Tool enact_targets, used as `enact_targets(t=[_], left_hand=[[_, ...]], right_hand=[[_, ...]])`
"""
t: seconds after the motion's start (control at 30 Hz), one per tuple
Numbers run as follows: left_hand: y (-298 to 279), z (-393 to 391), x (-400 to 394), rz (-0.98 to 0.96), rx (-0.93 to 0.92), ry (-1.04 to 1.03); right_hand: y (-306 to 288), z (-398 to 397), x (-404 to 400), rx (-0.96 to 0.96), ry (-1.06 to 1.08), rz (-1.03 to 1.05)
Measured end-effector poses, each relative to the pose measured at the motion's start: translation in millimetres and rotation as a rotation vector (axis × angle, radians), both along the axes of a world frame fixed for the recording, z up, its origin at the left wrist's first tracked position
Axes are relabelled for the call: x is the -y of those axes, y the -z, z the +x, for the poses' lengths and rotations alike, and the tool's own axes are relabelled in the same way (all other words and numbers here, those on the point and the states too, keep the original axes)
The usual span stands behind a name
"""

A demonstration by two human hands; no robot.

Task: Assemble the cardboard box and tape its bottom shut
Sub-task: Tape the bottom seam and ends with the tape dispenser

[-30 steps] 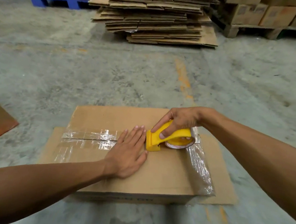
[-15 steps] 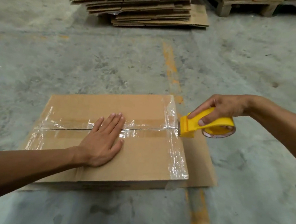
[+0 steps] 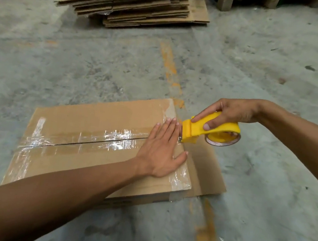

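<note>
Box (image 3: pixel 88 117): light, stiff; I'd lift by side edges.
Left hand (image 3: pixel 161 151): fingers flat, pressing tape, frame centre.
Right hand (image 3: pixel 230 113): I see it clenched round dispenser (image 3: pixel 207 131).

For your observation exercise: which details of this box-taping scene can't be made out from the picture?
- Right end of the seam on the box: head view, under the left hand.
- Cutter on the tape dispenser: head view, behind the fingertips.
- Wooden pallet: cropped at the top.
</note>
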State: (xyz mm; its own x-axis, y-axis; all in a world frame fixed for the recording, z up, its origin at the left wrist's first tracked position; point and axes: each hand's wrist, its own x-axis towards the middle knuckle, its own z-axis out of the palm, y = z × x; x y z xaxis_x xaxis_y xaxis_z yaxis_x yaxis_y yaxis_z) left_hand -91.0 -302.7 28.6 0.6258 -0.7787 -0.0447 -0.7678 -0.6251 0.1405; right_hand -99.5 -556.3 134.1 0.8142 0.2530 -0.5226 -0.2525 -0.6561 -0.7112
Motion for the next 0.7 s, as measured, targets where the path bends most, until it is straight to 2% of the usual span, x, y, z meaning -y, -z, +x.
enact_targets(t=[0.13,0.27,0.5,0.7], left_hand=[[3,-2,2,0.024,0.002,-0.002],[3,0,0,0.022,0.002,-0.01],[0,0,1,0.017,0.008,0.017],[1,-1,1,0.029,-0.013,0.033]], right_hand=[[3,-19,40,-0.031,0.039,0.082],[2,-21,47,-0.036,0.038,-0.01],[30,17,-18,-0.021,-0.087,-0.312],[7,24,-55,-0.004,-0.196,-0.582]])
